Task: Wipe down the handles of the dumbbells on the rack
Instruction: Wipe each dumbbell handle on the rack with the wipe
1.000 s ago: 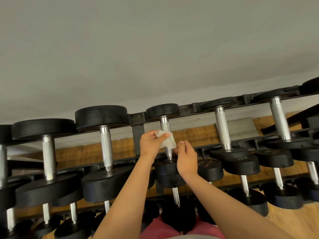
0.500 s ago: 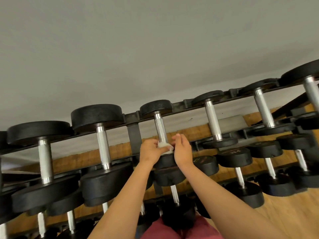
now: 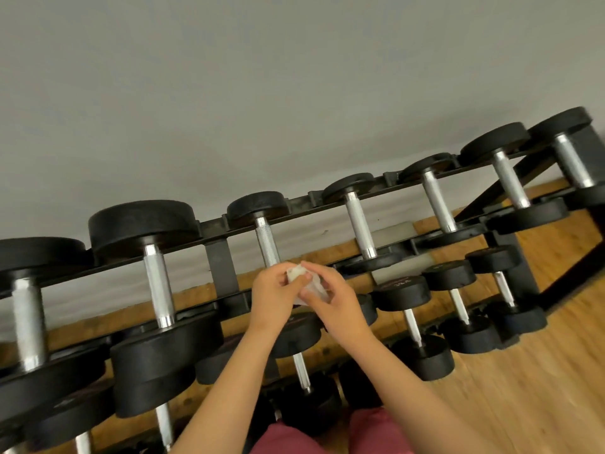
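Fingers (image 3: 319, 269) pinch crumpled white wipe (image 3: 294, 274) near knurled chrome handle (image 3: 266, 240).

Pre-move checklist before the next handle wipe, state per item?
1. Wipe in hand: ok. The white wipe is pinched between the left hand and the right hand.
2. Wipe wrapped round a handle: not ok. It sits bunched between the fingers, in front of the lower end of the centre handle.
3. Free path to the handle to the right: ok, nothing covers it.
4. Seating of the top-row dumbbells on the rack: ok.
5. Clean wipe face: cannot tell, too blurred.
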Demonstrator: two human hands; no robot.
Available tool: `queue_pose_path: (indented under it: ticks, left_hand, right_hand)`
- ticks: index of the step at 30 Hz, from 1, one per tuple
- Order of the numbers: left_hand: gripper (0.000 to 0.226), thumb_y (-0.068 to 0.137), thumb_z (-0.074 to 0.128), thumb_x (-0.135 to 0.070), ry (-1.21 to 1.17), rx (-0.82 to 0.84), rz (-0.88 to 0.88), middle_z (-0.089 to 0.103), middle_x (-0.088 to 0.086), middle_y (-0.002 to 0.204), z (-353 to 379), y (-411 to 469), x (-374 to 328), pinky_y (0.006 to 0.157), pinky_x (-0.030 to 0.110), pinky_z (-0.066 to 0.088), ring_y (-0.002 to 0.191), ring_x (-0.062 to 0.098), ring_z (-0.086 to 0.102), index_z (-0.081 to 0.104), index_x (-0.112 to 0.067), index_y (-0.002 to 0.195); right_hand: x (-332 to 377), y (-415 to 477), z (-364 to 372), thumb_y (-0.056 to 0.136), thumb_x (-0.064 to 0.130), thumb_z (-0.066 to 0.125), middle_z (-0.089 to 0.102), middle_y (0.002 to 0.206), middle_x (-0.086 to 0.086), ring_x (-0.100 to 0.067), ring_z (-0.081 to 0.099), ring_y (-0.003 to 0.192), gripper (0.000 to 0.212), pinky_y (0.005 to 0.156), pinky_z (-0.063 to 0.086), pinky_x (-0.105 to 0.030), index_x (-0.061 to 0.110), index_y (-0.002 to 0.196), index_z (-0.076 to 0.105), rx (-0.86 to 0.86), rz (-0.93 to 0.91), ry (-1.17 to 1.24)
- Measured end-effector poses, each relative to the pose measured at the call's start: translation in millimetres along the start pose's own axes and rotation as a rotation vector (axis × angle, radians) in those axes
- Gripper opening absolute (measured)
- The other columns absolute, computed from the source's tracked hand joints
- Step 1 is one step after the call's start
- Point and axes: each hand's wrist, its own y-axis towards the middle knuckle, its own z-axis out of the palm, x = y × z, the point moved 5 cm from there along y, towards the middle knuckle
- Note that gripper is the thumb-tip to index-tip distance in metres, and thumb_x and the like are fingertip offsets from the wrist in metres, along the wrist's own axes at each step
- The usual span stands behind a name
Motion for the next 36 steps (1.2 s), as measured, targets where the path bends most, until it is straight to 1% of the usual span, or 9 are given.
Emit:
queue_pose_path:
  ticks: [4, 8, 11, 15, 19, 24, 28, 32, 36]
  left_hand:
    - [0.008, 0.088, 0.070, -0.023, -0.009, 0.057, -0.033, 0.071, -0.002, 0.088, 35.0, -6.1, -0.2, 0.078, 0.028, 0.052, 0.086, 0.011, 0.064, 0.075, -0.018, 0.092]
    - [0.027, 0.089, 0.068, -0.022, -0.047, 0.107, -0.107, 0.063, -0.008, 0.116, 78.0, -5.4, -0.7, 0.094, 0.021, 0.047, 0.108, 0.004, 0.058, 0.066, -0.020, 0.117]
    - [0.048, 0.093, 0.065, -0.018, -0.040, 0.038, -0.192, 0.052, -0.011, 0.134, 108.7, 1.2, 4.0, 0.104, 0.019, 0.038, 0.124, 0.003, 0.047, 0.050, -0.020, 0.138]
    - [0.053, 0.096, 0.060, -0.030, -0.036, -0.022, -0.301, 0.043, -0.005, 0.148, 147.5, 7.1, 16.9, 0.114, 0.034, 0.035, 0.134, 0.012, 0.041, 0.041, -0.024, 0.145]
    - [0.054, 0.097, 0.058, -0.027, -0.122, -0.117, -0.336, 0.042, -0.012, 0.140, 159.0, 1.8, 18.1, 0.108, 0.023, 0.032, 0.128, 0.004, 0.037, 0.038, -0.023, 0.147]
    - [0.039, 0.097, 0.057, -0.008, -0.138, -0.148, -0.287, 0.060, -0.001, 0.129, 153.8, 2.4, 15.0, 0.101, 0.023, 0.047, 0.118, 0.007, 0.057, 0.052, -0.016, 0.134]
    - [0.026, 0.095, 0.057, -0.003, -0.146, -0.203, -0.274, 0.066, 0.005, 0.111, 148.7, -1.2, 19.1, 0.087, 0.023, 0.053, 0.106, 0.016, 0.064, 0.059, -0.017, 0.116]
    - [0.028, 0.092, 0.062, -0.003, -0.173, -0.183, -0.246, 0.067, 0.003, 0.112, 142.3, 1.0, 28.7, 0.088, 0.023, 0.053, 0.106, 0.014, 0.065, 0.061, -0.011, 0.118]
    - [0.038, 0.088, 0.070, -0.013, -0.219, -0.127, -0.238, 0.066, -0.006, 0.118, 137.8, 7.7, 31.9, 0.095, 0.018, 0.049, 0.110, 0.003, 0.062, 0.060, -0.014, 0.126]
  right_hand:
    - [-5.9, -4.3, -35.8, 0.086, 0.010, 0.070, 0.066, 0.109, 0.005, -0.006, 0.061, 0.103, 0.029, 0.087, 0.051, -0.022, 0.017, 0.114, 0.068, -0.085, 0.001, -0.031]
    - [-13.5, -1.5, -88.9, 0.087, 0.006, 0.069, 0.065, 0.100, 0.008, -0.001, 0.061, 0.095, 0.019, 0.081, 0.049, -0.012, 0.023, 0.095, 0.067, -0.287, -0.022, -0.159]
    - [-20.6, 9.2, -144.2, 0.088, 0.009, 0.067, 0.060, 0.106, 0.007, 0.001, 0.058, 0.098, 0.013, 0.087, 0.048, -0.012, 0.016, 0.099, 0.069, -0.378, -0.024, -0.253]
    - [-34.9, 33.2, -179.3, 0.089, 0.014, 0.067, 0.058, 0.110, 0.005, -0.004, 0.054, 0.100, 0.018, 0.088, 0.040, -0.005, 0.008, 0.106, 0.071, -0.219, -0.047, -0.404]
    - [-30.4, 47.5, -166.3, 0.084, 0.009, 0.072, 0.063, 0.105, 0.000, -0.011, 0.051, 0.101, 0.017, 0.087, 0.032, -0.002, 0.008, 0.101, 0.072, -0.041, -0.260, -0.599]
    - [-17.3, 58.8, -120.1, 0.080, 0.003, 0.071, 0.066, 0.103, -0.006, -0.025, 0.057, 0.102, 0.015, 0.087, 0.053, -0.032, 0.006, 0.095, 0.075, 0.258, -0.515, -0.780]
    - [-25.9, 80.9, -86.6, 0.093, 0.014, 0.056, 0.060, 0.113, -0.005, -0.021, 0.048, 0.110, 0.020, 0.099, 0.042, -0.036, 0.011, 0.105, 0.071, 0.580, -0.361, -0.929]
    - [-15.6, 87.6, -93.5, 0.093, 0.019, 0.058, 0.063, 0.117, -0.003, -0.019, 0.049, 0.113, 0.021, 0.103, 0.038, -0.033, 0.012, 0.107, 0.072, 0.669, -0.375, -0.963]
    - [-6.1, 75.8, -130.8, 0.083, 0.012, 0.072, 0.070, 0.105, -0.002, -0.018, 0.059, 0.103, 0.014, 0.095, 0.039, -0.020, 0.012, 0.097, 0.075, 0.511, -0.441, -0.789]
